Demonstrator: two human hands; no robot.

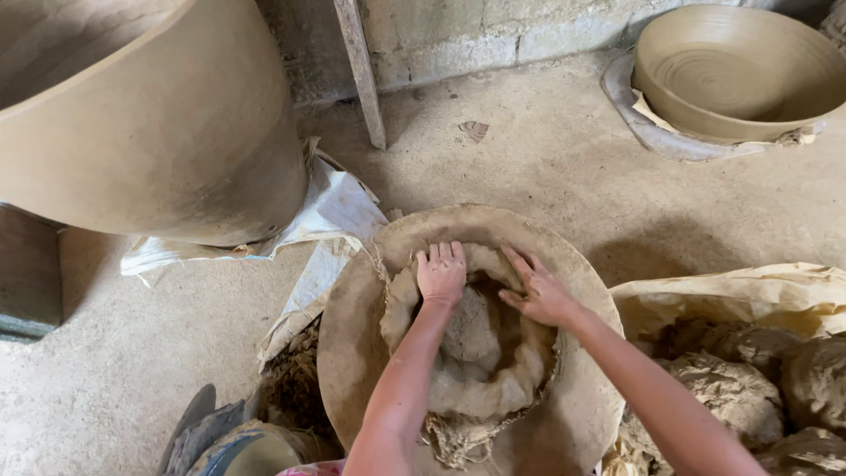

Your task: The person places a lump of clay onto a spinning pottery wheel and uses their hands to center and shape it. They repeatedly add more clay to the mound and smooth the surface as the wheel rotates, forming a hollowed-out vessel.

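From the head camera, both hands work a thick ring of clay (480, 388) that sits on a round clay-smeared board (352, 353) on the floor (546, 150). The left hand (441, 273) lies flat on the far rim, its grip spread and pressing down. The right hand (542, 295) rests on the rim just beside it, fingers splayed, pinching nothing. The ring is low, lumpy and uneven, so the wall looks barely begun; shaping and smoothing seem left to do. Raw clay lumps (731, 388) wait in a sack to the right. A finished wide bowl (736, 70) and a tall pot (150, 115) stand well apart. The ring's hollow is shadowed; possibly it has a base.
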